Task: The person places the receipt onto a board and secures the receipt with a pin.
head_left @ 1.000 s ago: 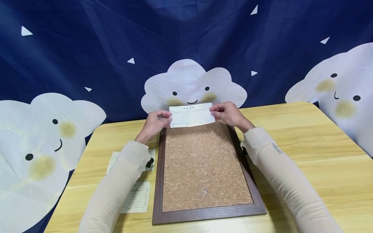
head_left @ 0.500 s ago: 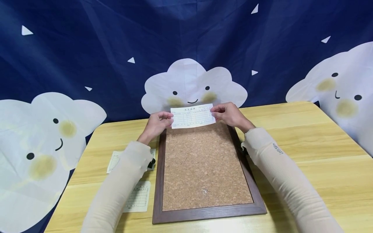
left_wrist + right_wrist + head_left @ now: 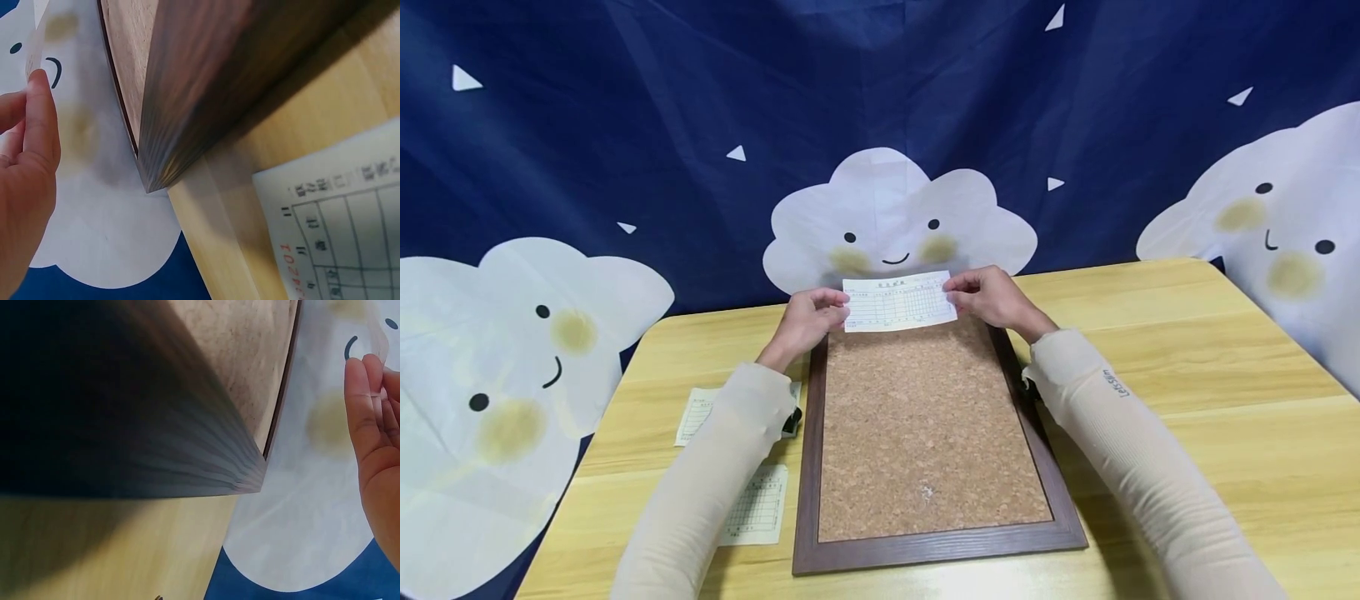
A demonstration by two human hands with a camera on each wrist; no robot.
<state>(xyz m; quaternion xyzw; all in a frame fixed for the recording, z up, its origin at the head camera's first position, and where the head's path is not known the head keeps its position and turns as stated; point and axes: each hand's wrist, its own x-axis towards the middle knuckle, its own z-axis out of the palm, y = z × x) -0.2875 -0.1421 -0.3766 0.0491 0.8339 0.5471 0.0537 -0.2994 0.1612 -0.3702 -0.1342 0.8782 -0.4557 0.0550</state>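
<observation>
A printed paper form [image 3: 898, 302] with a ruled grid is stretched between both hands at the far end of a framed cork board [image 3: 925, 433]. My left hand [image 3: 808, 321] pinches the form's left edge between thumb and fingers. At the opposite edge, my right hand [image 3: 992, 298] pinches it the same way. The form overlaps the board's top in the head view and hides its far frame edge. In the left wrist view the left hand [image 3: 31, 144] shows at the side, past the board's dark wooden frame [image 3: 206, 81]. The right wrist view has the right hand [image 3: 378, 431] beside the frame corner.
Two more printed forms lie on the wooden table [image 3: 1210, 350] left of the board: one farther form [image 3: 696, 414], partly under the left sleeve, and one nearer form [image 3: 756, 508]. Behind the table hangs a dark blue curtain [image 3: 880, 75] with smiling clouds.
The form and both hands have shifted slightly to the right and a little lower over the board's far end. The grip on both edges is kept.
</observation>
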